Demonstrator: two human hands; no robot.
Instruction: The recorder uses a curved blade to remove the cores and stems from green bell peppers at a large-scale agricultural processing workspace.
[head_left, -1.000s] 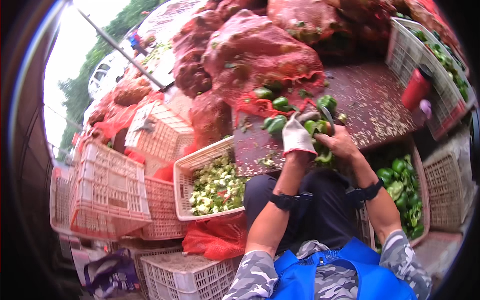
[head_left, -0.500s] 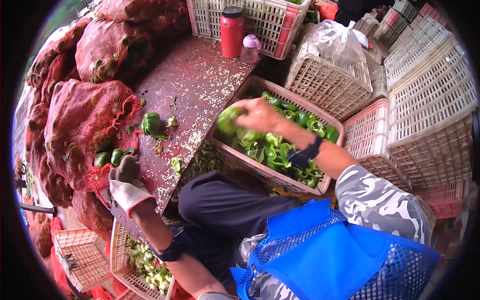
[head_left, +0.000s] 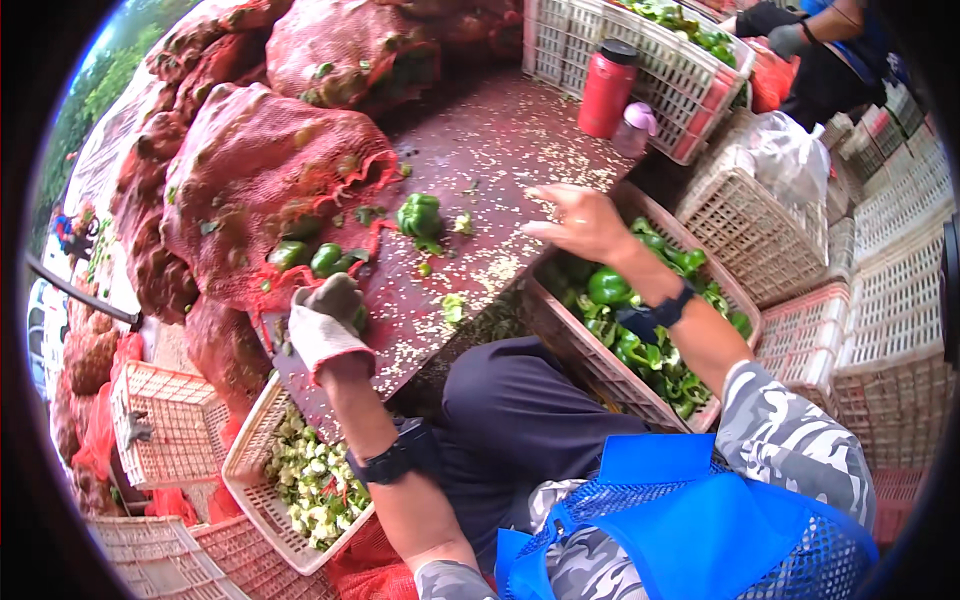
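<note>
Bare and empty, my right hand [head_left: 580, 225] is over the right edge of the dark red table [head_left: 500, 130], its fingers apart. Just below that wrist is a crate [head_left: 740, 290] of cut green bell peppers [head_left: 608, 286]. My left hand [head_left: 325, 325], in a grey and white glove, is at the table's left edge with its fingers curled. A patch of green shows beside them and looks like a bell pepper [head_left: 359, 316], mostly hidden. Near that hand, two bell peppers [head_left: 325, 260] lie at the mouth of a red mesh sack [head_left: 260, 180]. Another bell pepper [head_left: 419, 215] sits farther in.
Pale seeds and scraps litter the table. A red bottle [head_left: 607, 90] and a small pink-lidded bottle [head_left: 634, 130] stand at its far end. A basket of pepper cores [head_left: 310, 480] is at lower left. Stacked crates [head_left: 890, 330] line the right. Another person's gloved hand [head_left: 788, 40] shows at the far right.
My right hand has let go of the green bell pepper over the crate and moved left toward the table. The head view has shifted, so the scene sits farther right.
</note>
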